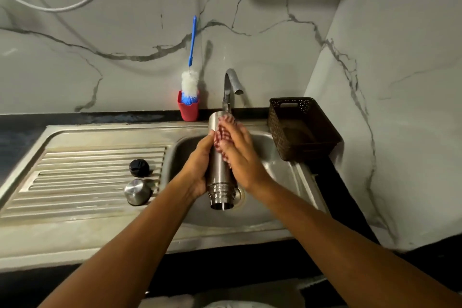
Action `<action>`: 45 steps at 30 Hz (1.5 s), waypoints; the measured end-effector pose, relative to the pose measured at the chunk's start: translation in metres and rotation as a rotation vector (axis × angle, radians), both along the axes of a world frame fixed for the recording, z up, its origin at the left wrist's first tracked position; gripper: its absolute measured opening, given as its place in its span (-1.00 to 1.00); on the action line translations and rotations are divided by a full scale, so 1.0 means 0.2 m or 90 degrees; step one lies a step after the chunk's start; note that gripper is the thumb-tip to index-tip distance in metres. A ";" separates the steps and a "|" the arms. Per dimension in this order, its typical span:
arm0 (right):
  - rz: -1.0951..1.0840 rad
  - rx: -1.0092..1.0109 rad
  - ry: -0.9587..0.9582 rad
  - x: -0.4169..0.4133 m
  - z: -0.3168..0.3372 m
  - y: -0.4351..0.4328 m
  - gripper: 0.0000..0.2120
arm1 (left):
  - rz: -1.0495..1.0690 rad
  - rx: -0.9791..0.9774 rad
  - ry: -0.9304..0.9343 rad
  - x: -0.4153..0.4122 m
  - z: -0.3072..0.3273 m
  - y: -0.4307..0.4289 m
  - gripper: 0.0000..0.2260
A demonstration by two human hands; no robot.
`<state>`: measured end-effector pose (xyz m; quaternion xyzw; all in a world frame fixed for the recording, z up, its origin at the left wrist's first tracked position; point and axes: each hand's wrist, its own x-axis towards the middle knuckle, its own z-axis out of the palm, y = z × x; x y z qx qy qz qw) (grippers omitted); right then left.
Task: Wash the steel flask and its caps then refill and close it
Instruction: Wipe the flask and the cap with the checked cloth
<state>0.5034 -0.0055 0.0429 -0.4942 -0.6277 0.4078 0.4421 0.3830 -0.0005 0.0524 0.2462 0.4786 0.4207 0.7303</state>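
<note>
The left hand (200,165) has its grip clamped round the smooth, brushed-steel cylindrical flask (220,182), held at frame centre over the dull steel sink basin (282,172), threaded mouth lowest. The right hand (241,155) presses a red-and-white striped scrub pad (223,136) to the flask's wall; blur hides whether that grip curls. Left of centre, on the ribbed draining board (87,177), sit a round black ridged cap (139,168) and a domed steel cap (138,192).

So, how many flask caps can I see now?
2: the black cap on the ribbed draining board, and the steel cap beside it, nearer the person. No others show.
</note>
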 end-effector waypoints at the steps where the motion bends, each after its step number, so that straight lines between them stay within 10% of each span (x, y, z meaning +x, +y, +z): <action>1: 0.038 -0.014 0.003 -0.02 -0.03 -0.07 -0.50 | 0.020 0.000 -0.003 -0.02 -0.01 0.00 -0.60; 18: -0.001 0.009 0.003 -0.26 0.04 0.05 -0.54 | 0.030 -0.066 -0.026 -0.21 0.07 0.17 -0.57; 23: -0.010 0.073 -0.153 -0.33 0.06 -0.02 -0.53 | -0.026 -0.101 -0.102 -0.29 0.01 0.23 -0.29; 33: -0.089 -0.055 0.038 -0.36 0.07 0.07 -0.59 | -0.120 -0.113 -0.157 -0.33 0.00 0.30 -0.50; 39: -0.058 0.072 -0.201 -0.46 0.00 0.00 -0.53 | -0.128 -0.147 -0.156 -0.42 -0.09 0.34 -0.48; 45: -0.225 0.002 -0.088 -0.37 0.08 0.29 -0.44 | -0.188 -0.074 -0.136 -0.36 -0.05 0.27 -0.53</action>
